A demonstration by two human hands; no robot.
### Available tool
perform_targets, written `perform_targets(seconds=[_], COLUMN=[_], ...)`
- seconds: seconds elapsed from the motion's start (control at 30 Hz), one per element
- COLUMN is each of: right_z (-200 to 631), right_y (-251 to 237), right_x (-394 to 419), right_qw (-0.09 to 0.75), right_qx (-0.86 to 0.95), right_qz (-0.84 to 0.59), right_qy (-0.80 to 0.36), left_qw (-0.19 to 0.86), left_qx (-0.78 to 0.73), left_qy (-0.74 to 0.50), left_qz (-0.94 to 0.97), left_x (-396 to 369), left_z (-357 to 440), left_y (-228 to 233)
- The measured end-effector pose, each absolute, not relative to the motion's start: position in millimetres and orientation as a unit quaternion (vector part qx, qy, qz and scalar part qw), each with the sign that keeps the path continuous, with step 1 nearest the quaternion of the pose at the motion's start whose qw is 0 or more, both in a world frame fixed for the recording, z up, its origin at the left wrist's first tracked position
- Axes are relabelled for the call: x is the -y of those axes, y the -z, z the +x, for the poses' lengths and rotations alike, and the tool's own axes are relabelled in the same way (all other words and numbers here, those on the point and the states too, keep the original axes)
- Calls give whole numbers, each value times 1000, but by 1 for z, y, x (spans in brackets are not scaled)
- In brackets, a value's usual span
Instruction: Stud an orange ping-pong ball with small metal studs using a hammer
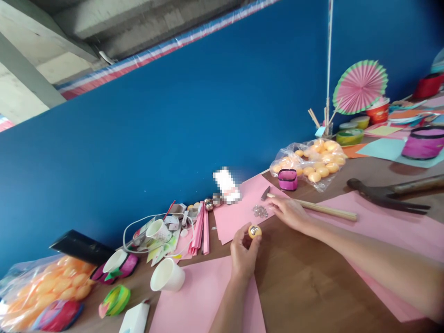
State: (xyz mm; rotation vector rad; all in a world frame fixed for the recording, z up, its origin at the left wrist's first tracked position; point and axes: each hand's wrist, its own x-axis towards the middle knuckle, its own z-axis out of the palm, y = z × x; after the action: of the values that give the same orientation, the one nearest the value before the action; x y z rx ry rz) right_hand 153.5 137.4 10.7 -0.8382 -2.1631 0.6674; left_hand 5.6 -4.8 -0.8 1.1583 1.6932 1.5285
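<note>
My left hand [243, 253] pinches a small orange ball [255, 231] that has a shiny metal piece on top, holding it just above the brown table [298, 273]. My right hand [288, 212] lies flat on a pink paper sheet [243, 208], fingers stretched toward a small pile of silvery tacks [260, 211]. It rests against the wooden handle of a small hammer [312, 208], whose dark head lies on the pink sheet; I cannot tell if the fingers grip it.
A bag of orange balls [312, 163] and a pink pouch [287, 179] sit behind the hammer. A big claw hammer [391, 194] lies right. White paper cups [168, 274], paper strips, a cable and another bag of balls [45, 282] crowd the left. A pink paper fan [360, 87] stands far right.
</note>
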Motion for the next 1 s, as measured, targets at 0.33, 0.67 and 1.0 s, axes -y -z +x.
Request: perform_targets(seconds=[0.33,0.67,1.0], right_z=[154,152,152], right_y=[-13,-8,-8], right_x=[-134,-135,-134], right_qw=[291,277,294], right_qx=[911,921,916], right_qz=[-245,-227,-237], right_qy=[-157,-154,-137], left_qw=[283,272,273], left_qx=[-636,-637,-641], left_qy=[-559,-546,-544], left_qz=[451,471,467], left_x=[7,6,6], left_z=[7,5,5], left_y=[-2,1,3])
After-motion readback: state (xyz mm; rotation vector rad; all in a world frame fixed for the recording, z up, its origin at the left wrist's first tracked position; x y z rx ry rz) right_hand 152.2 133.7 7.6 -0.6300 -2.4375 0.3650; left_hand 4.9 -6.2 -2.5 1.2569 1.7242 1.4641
